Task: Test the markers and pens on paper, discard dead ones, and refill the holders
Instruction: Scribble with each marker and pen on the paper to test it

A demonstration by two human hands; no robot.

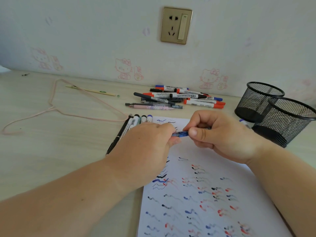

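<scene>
Left hand [150, 142] and right hand [217, 134] both pinch one blue pen [180, 133] above the paper's [196, 194] far edge; mesh holders [280, 117] stand beside the right hand.

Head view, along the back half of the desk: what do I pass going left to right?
Pink clothes hanger → wooden stick → pile of untested markers and pens → two black mesh holders.

The pale wooden desk [51, 151] bears scribbled paper [213, 202], marker pile [176, 98], mesh holders [277, 113].
</scene>
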